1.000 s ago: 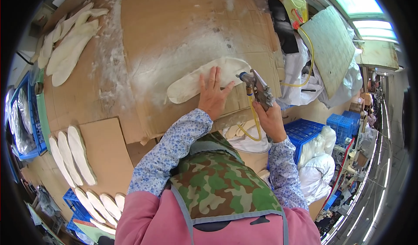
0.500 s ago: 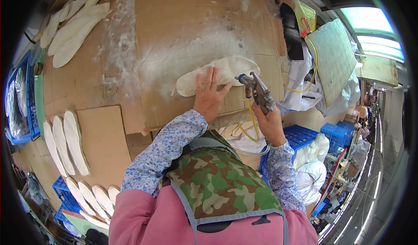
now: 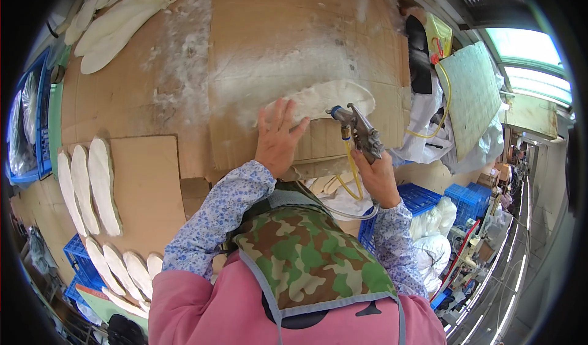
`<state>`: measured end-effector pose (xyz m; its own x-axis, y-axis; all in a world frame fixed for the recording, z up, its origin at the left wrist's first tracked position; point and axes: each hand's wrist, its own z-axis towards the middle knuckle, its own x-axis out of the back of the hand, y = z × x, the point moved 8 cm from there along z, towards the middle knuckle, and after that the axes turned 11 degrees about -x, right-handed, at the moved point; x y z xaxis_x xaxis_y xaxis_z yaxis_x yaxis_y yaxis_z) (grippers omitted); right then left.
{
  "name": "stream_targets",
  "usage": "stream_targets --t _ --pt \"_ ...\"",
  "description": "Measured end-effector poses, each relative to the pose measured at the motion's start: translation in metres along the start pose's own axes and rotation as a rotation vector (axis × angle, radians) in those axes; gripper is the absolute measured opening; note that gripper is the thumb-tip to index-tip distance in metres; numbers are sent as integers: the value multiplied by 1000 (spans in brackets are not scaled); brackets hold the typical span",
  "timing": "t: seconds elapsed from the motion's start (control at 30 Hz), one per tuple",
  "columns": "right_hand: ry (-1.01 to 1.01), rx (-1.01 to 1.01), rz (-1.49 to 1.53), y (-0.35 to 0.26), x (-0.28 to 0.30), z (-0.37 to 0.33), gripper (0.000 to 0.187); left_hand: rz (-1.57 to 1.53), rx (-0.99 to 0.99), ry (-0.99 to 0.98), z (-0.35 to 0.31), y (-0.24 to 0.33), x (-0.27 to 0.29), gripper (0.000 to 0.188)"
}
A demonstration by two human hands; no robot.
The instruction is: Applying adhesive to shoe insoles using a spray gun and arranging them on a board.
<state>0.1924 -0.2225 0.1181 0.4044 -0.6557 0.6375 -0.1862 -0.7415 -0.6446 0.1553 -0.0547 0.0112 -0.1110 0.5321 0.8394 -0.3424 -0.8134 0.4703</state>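
Note:
A cream, fuzzy insole [image 3: 334,98] lies flat across the cardboard sheet [image 3: 282,32] in front of me. My left hand [image 3: 278,140] rests over the insole's left end, palm down with fingers spread. Gripped in my right hand [image 3: 378,179] is a metal spray gun [image 3: 365,135], its blue-ringed nozzle just above the insole's near edge. From the gun's underside a yellow hose [image 3: 352,167] loops down toward my apron. Part of the insole's left end is hidden under my fingers.
Several finished-looking insoles [image 3: 101,185] line a second cardboard piece [image 3: 144,179] at left. More insoles are piled [image 3: 119,29] at far left. Blue crates [image 3: 422,197] and white bags stand at right. A whitish board [image 3: 470,94] leans at the far right, beside another yellow hose [image 3: 447,109].
My left hand has slid left along the insole to its end, uncovering the middle. The spray gun has moved slightly left relative to the insole. The whole view has shifted a little.

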Motion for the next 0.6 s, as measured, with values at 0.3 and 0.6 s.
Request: stream_targets --t 0.3,0.6 --pt "-63 17 11 -10 -28 -3 25 30 68 -38 -38 -15 22 62" --pt "-181 77 -47 -31 -59 -15 24 26 109 -5 -55 -19 25 59"
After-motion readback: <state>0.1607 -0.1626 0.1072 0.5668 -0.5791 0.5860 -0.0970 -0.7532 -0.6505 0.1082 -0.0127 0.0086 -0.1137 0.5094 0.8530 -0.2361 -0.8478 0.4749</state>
